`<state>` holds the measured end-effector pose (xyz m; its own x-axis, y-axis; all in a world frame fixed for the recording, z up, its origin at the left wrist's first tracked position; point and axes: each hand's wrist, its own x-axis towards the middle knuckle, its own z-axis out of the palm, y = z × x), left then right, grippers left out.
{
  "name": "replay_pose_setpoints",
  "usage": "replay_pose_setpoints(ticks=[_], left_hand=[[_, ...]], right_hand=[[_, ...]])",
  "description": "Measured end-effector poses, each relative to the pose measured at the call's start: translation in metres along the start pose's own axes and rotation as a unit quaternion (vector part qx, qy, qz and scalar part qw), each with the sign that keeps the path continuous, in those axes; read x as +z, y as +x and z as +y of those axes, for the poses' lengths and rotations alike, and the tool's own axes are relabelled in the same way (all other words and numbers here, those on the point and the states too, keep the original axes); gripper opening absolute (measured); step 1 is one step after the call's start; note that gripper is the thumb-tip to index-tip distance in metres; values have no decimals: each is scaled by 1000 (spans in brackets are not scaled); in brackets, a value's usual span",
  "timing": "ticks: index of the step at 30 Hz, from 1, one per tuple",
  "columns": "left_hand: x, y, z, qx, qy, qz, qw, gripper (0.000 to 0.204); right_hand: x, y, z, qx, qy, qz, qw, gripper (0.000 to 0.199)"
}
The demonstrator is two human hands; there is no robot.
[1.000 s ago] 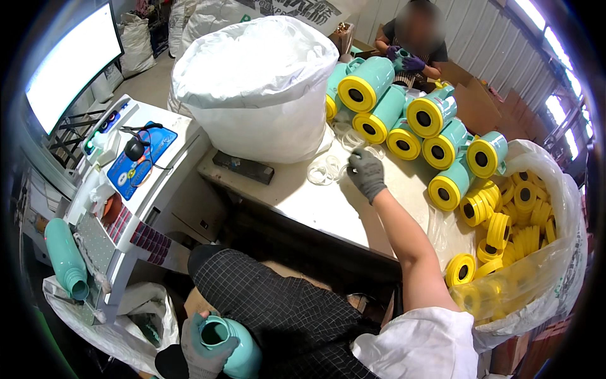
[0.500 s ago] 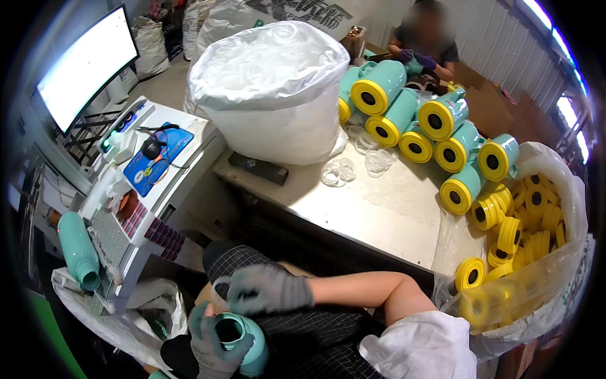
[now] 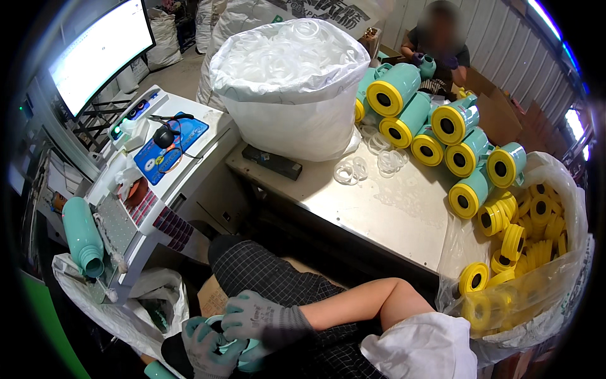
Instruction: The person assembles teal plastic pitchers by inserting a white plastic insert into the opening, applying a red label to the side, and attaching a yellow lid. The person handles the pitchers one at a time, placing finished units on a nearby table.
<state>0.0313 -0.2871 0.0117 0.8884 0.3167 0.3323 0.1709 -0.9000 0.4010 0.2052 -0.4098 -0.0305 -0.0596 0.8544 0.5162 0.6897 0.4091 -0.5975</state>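
A mint-green bottle body (image 3: 249, 354) lies low in the lap, mostly hidden inside both gloved grips.

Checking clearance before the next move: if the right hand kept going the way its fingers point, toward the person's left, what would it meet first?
The right hand already lies on the teal bottle; just beyond is the left hand.

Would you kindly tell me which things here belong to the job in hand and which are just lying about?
In hand:
teal bottle
left hand
right hand
clear rings
yellow caps

Lying about:
monitor
black box
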Motion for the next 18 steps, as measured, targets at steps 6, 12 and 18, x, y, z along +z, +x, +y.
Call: replay_pose_setpoints(ticks=[6,12,18], left_hand=[[-28,12,14,16,103,15,994,39],[-61,3,15,-103,173,-129,971,33],[-88,58,21,-39,229,-262,937,35]], right_hand=[[23,2,-9,6,22,19,1000,47],[73,14,7,-19,74,17,997,40],[20,24,-20,-28,-93,42,994,30]])
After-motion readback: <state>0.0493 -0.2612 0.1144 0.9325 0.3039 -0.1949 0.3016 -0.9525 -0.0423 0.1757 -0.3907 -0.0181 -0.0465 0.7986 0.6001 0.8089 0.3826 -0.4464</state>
